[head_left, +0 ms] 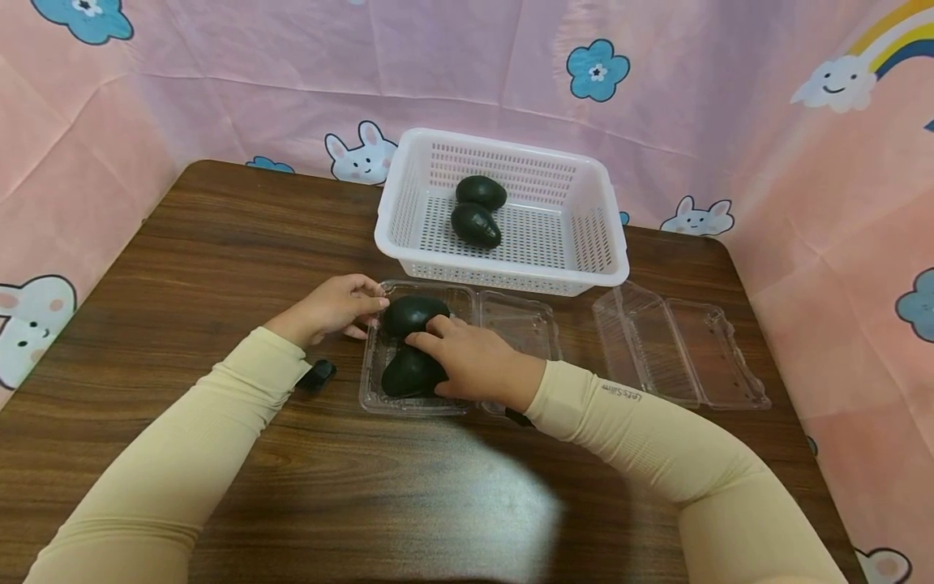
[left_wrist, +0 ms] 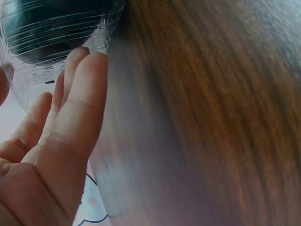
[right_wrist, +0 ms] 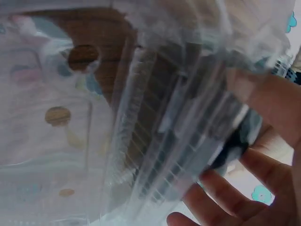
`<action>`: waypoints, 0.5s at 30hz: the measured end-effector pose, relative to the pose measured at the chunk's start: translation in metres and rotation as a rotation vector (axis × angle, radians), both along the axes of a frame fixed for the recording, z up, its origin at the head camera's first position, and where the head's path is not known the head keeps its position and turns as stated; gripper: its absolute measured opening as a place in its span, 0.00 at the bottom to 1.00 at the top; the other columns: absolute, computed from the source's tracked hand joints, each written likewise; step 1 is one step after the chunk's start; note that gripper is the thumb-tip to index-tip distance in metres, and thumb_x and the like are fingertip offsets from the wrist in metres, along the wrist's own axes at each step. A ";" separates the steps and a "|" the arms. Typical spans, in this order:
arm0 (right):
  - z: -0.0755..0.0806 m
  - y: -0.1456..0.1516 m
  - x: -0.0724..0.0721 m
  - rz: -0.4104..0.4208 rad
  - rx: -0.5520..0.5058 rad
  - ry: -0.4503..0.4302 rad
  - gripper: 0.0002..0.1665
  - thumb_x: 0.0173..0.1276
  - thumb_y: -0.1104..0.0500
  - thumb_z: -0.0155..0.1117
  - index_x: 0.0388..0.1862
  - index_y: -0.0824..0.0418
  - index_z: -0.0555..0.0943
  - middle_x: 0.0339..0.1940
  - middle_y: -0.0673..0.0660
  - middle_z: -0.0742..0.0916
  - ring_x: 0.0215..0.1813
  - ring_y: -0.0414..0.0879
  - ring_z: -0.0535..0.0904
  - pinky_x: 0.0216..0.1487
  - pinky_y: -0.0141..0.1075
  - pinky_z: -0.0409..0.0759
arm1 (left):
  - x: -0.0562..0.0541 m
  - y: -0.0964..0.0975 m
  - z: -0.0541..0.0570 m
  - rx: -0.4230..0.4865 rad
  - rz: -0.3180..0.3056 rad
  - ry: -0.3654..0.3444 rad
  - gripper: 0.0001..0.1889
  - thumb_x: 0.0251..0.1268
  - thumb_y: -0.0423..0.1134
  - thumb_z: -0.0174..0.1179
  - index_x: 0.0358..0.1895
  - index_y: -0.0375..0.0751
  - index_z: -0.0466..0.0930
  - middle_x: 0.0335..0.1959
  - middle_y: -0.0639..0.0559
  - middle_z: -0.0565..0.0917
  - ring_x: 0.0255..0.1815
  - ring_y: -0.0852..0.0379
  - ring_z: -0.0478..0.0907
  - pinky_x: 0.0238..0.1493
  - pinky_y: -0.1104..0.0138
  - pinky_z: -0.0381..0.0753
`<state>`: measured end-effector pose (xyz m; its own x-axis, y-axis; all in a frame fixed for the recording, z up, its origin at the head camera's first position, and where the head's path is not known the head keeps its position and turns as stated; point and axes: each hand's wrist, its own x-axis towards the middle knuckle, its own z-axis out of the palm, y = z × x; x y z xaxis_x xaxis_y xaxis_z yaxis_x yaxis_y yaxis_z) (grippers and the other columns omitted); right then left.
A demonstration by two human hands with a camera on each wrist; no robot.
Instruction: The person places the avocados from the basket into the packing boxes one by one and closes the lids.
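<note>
Two dark green avocados (head_left: 416, 315) lie in the base of a clear plastic clamshell box (head_left: 379, 403), which stands open on the table. My left hand (head_left: 334, 310) is at the box's left side, its fairly straight fingers touching the wall; the left wrist view shows the fingertips (left_wrist: 89, 70) against the ridged plastic. Reaching in from the right, my right hand (head_left: 474, 357) holds the nearer avocado (head_left: 409, 373), thumb low and fingers over its top. In the right wrist view, the transparent lid (right_wrist: 113, 155) partly covers the fingers and a dark shape.
Behind the box, a white perforated basket (head_left: 503, 272) contains two more avocados (head_left: 477, 211). A second open clear clamshell (head_left: 682, 349) lies to the right on the brown wooden table (head_left: 314, 487). Patterned pink cloth (head_left: 277, 65) hangs around the table.
</note>
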<state>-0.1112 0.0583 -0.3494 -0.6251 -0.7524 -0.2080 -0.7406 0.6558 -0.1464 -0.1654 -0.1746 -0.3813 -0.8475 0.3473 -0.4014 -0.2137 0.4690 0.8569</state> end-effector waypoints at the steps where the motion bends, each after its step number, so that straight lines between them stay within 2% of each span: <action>1: 0.001 0.001 0.001 -0.010 -0.004 -0.004 0.44 0.58 0.50 0.74 0.71 0.53 0.67 0.59 0.59 0.74 0.57 0.51 0.76 0.49 0.42 0.81 | 0.000 0.000 0.000 0.001 0.001 -0.001 0.22 0.75 0.41 0.50 0.62 0.29 0.65 0.58 0.32 0.74 0.48 0.48 0.78 0.41 0.59 0.84; 8: 0.012 0.010 0.008 -0.107 -0.108 -0.024 0.45 0.59 0.52 0.74 0.73 0.53 0.65 0.61 0.57 0.74 0.56 0.48 0.76 0.45 0.39 0.80 | -0.001 0.000 -0.003 -0.003 0.012 -0.005 0.20 0.75 0.41 0.50 0.61 0.29 0.66 0.58 0.32 0.75 0.46 0.50 0.79 0.41 0.60 0.84; 15: 0.018 0.022 0.015 -0.191 -0.219 0.034 0.44 0.58 0.52 0.74 0.72 0.53 0.66 0.61 0.56 0.74 0.52 0.48 0.77 0.37 0.38 0.79 | 0.000 0.001 -0.002 0.014 0.018 -0.013 0.21 0.75 0.41 0.50 0.62 0.29 0.65 0.58 0.32 0.74 0.46 0.50 0.79 0.40 0.61 0.84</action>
